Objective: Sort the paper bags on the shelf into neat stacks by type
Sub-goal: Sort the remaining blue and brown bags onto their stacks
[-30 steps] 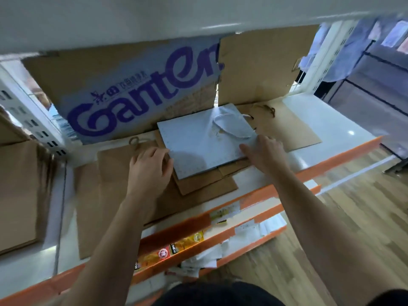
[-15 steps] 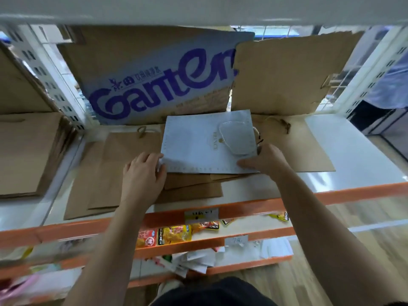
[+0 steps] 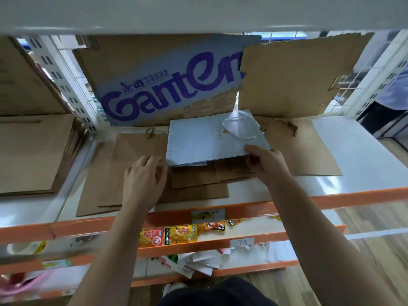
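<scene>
Our right hand [image 3: 263, 162] pinches the near corner of the white paper bag [image 3: 205, 142] atop the brown paper bags [image 3: 198, 181], our left hand [image 3: 143, 175] resting loose-fingered beside it; light, flat, probably slick, it seems best held by its edges.

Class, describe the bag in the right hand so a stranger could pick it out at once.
Find the white shelf with the orange front edge, backed by cardboard printed Ganten. In its middle, on a heap of brown bags, lies the pale bag, pinched at its near edge by the right hand. It alone is pale, with a dotted border and clear looped handle.
</scene>
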`<move>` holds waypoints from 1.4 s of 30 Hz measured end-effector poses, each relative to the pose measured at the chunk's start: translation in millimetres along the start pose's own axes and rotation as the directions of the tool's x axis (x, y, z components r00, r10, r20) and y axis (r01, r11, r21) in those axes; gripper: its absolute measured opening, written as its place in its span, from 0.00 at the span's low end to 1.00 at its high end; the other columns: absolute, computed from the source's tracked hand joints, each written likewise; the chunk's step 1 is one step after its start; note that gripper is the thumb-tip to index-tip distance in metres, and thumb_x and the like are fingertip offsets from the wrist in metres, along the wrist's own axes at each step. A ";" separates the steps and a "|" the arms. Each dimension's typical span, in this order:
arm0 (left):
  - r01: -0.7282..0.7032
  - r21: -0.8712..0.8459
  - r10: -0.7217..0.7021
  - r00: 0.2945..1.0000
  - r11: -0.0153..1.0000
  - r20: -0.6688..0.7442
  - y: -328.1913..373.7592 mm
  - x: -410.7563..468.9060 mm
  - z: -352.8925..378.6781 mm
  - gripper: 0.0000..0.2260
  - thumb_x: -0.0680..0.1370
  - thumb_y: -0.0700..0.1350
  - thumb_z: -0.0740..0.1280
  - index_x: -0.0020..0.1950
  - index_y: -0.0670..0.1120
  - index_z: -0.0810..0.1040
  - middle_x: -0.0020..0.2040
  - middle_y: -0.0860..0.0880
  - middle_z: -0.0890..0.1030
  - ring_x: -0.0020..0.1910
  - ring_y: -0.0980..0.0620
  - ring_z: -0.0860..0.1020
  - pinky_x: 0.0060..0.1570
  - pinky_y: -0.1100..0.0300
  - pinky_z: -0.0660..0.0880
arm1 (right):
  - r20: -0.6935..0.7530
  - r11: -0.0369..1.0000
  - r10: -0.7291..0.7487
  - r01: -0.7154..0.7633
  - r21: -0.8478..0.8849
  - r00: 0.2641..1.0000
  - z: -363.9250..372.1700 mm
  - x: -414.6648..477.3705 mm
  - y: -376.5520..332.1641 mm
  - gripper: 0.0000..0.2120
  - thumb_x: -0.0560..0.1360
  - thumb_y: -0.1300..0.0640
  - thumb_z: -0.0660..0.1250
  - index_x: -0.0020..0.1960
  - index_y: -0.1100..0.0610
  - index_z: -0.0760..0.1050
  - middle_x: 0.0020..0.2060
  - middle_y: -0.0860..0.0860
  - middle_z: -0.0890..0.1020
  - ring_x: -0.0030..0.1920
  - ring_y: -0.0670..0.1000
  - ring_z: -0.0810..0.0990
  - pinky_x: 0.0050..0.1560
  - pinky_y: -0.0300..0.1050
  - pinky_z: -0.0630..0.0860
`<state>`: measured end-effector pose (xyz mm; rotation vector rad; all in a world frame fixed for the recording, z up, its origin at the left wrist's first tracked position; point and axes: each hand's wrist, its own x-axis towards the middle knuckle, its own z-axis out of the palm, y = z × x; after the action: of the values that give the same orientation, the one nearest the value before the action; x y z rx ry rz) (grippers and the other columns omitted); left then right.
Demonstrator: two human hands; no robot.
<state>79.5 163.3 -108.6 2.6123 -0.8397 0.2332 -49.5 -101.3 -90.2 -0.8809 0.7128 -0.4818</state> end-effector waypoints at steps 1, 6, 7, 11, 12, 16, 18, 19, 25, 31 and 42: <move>-0.005 0.010 0.005 1.000 1.000 0.010 -3.0 0.7 -0.1 0.15 0.79 0.51 0.58 0.60 0.46 0.77 0.55 0.48 0.79 0.55 0.46 0.76 0.53 0.48 0.69 | 0.032 1.000 0.005 -0.005 0.018 0.999 3.8 0.1 3.9 0.14 0.72 0.69 0.69 0.57 0.65 0.74 0.52 0.60 0.81 0.53 0.58 0.82 0.46 0.45 0.81; -0.023 0.054 0.021 0.999 0.998 0.025 -17.8 4.0 -0.9 0.16 0.79 0.53 0.58 0.60 0.46 0.77 0.56 0.49 0.79 0.57 0.47 0.76 0.52 0.49 0.69 | 0.172 0.996 -0.008 -0.007 0.084 0.985 11.9 0.1 -1.2 0.16 0.78 0.67 0.62 0.66 0.63 0.70 0.55 0.60 0.79 0.52 0.60 0.82 0.39 0.49 0.81; -0.022 0.045 0.021 1.000 0.999 0.013 -19.2 4.4 -1.9 0.15 0.80 0.52 0.59 0.60 0.46 0.77 0.55 0.48 0.79 0.56 0.46 0.76 0.52 0.48 0.69 | 0.160 0.997 -0.029 0.017 0.074 0.987 9.7 1.4 -6.5 0.16 0.78 0.68 0.61 0.66 0.63 0.70 0.55 0.60 0.79 0.51 0.59 0.82 0.38 0.48 0.80; -0.006 0.020 0.006 1.000 1.000 0.011 -17.4 8.9 -3.5 0.15 0.80 0.51 0.60 0.61 0.45 0.77 0.56 0.46 0.78 0.57 0.44 0.76 0.53 0.48 0.69 | 0.021 0.995 -0.096 0.096 0.010 0.995 -10.1 10.2 -29.6 0.18 0.75 0.65 0.63 0.65 0.61 0.73 0.58 0.59 0.81 0.54 0.57 0.82 0.46 0.50 0.80; -0.005 0.019 0.004 1.000 1.000 0.015 -16.7 10.7 -2.6 0.15 0.79 0.51 0.60 0.61 0.45 0.77 0.56 0.46 0.78 0.57 0.44 0.76 0.53 0.48 0.69 | -0.023 0.995 -0.097 0.097 0.013 0.995 -14.3 11.0 -34.6 0.18 0.75 0.63 0.63 0.65 0.62 0.74 0.57 0.59 0.81 0.54 0.57 0.82 0.45 0.50 0.80; 0.006 -0.003 -0.006 0.999 1.000 0.032 -7.8 18.9 2.1 0.14 0.79 0.50 0.62 0.56 0.42 0.80 0.51 0.43 0.80 0.50 0.41 0.77 0.49 0.48 0.72 | -0.146 0.996 -0.087 0.084 -0.024 0.985 -31.9 9.9 -45.2 0.16 0.79 0.56 0.64 0.64 0.62 0.74 0.58 0.59 0.81 0.56 0.57 0.81 0.46 0.49 0.81; -0.002 0.009 0.002 0.997 1.000 0.075 -0.3 23.8 4.9 0.14 0.79 0.51 0.62 0.52 0.41 0.79 0.47 0.42 0.80 0.48 0.40 0.76 0.48 0.49 0.73 | -0.081 0.990 -0.093 0.084 -0.113 0.992 -42.2 8.1 -44.8 0.14 0.79 0.58 0.64 0.64 0.60 0.74 0.58 0.57 0.81 0.54 0.57 0.83 0.44 0.49 0.82; -0.005 0.006 0.004 0.995 1.000 0.100 4.1 26.6 6.3 0.15 0.79 0.52 0.61 0.50 0.41 0.79 0.46 0.43 0.79 0.48 0.41 0.75 0.48 0.49 0.72 | -0.017 0.984 -0.081 0.077 -0.158 0.997 -48.2 7.5 -43.9 0.15 0.78 0.63 0.65 0.65 0.59 0.73 0.58 0.57 0.81 0.52 0.56 0.83 0.43 0.50 0.82; 0.192 -0.250 -0.146 0.971 0.949 0.188 30.7 47.7 13.6 0.17 0.74 0.54 0.69 0.50 0.42 0.72 0.46 0.45 0.76 0.48 0.43 0.74 0.43 0.53 0.70 | 0.024 0.941 0.024 -0.014 -0.339 0.999 -71.1 11.3 -30.4 0.30 0.75 0.73 0.64 0.71 0.51 0.61 0.59 0.55 0.78 0.55 0.58 0.80 0.43 0.56 0.82; 0.323 -0.390 -0.203 0.926 0.862 0.319 35.9 58.6 16.6 0.16 0.72 0.46 0.73 0.57 0.41 0.77 0.50 0.47 0.80 0.48 0.48 0.77 0.37 0.58 0.70 | -0.015 0.899 -0.031 0.021 -0.436 0.999 -75.7 17.2 -18.6 0.23 0.75 0.70 0.65 0.67 0.56 0.67 0.61 0.58 0.77 0.55 0.59 0.80 0.47 0.55 0.81; 0.276 -0.485 -0.374 0.920 0.830 -0.117 40.5 36.2 -13.6 0.09 0.81 0.42 0.60 0.60 0.42 0.72 0.48 0.49 0.76 0.44 0.51 0.72 0.40 0.60 0.66 | -0.006 0.960 -0.050 0.047 -0.277 0.999 -72.2 27.3 -22.1 0.25 0.77 0.61 0.65 0.70 0.54 0.59 0.62 0.54 0.75 0.59 0.59 0.79 0.52 0.63 0.79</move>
<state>84.3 119.7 -73.9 2.1819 -0.3093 0.1788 -86.1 -169.0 -113.2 -1.1608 0.7837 -0.4375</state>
